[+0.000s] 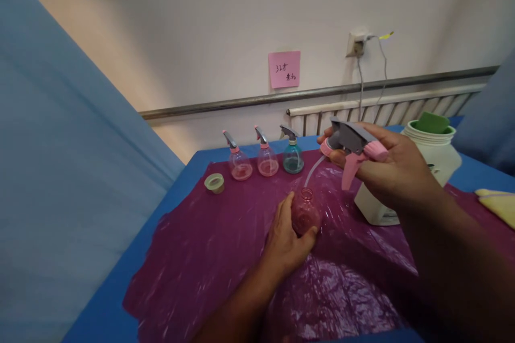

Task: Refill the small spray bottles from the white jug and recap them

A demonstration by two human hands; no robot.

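My left hand (287,238) is wrapped round a small pink see-through bottle (306,215), which stands uncapped on the purple plastic sheet (209,246). Above and to the right of it, my right hand (396,163) grips a grey and pink spray head (350,142). From the spray head a thin clear dip tube (313,171) curves down, its lower end at the bottle's mouth. Whether the tube's tip is inside the neck is hard to make out. The bottle's lower side is partly hidden by my fingers.
Behind stand two pink spray bottles (241,170) and a teal spray bottle (293,159), each with liquid. A small pale round tub (214,183) is at left. A big white jug (430,153) with a green object (432,122) in its mouth and a yellow cloth (497,204) are at right.
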